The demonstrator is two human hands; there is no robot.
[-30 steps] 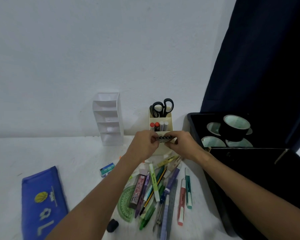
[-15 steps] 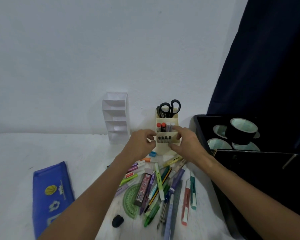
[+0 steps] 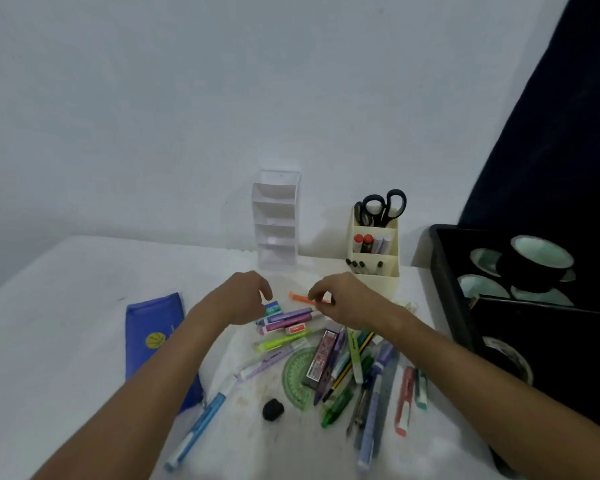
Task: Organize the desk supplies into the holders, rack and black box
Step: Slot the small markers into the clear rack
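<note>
A cream pen holder [image 3: 374, 275] stands at the back with black scissors [image 3: 381, 207], glue sticks and several small black-tipped items in its front slot. A white tiered rack [image 3: 276, 220] stands left of it, its shelves bare. My left hand [image 3: 243, 297] hovers with fingers curled and apart over highlighters [image 3: 288, 318] and a small teal box [image 3: 272, 308]. My right hand [image 3: 340, 299] pinches an orange highlighter [image 3: 300, 297] lying on the table. A black box [image 3: 444, 271] on the right holds rolls of tape [image 3: 534, 261].
A pile of pens, markers, a pencil, a green protractor [image 3: 297, 375] and a lead case lies in front of my hands. A blue pencil pouch [image 3: 153, 334] lies at left, a blue pen [image 3: 201, 424] and a black eraser [image 3: 273, 409] nearer me. A dark curtain hangs at the right.
Both hands let go of the small black-tipped items, now in the holder's front slot, and dropped toward the pile. My right hand has closed on the orange highlighter.
</note>
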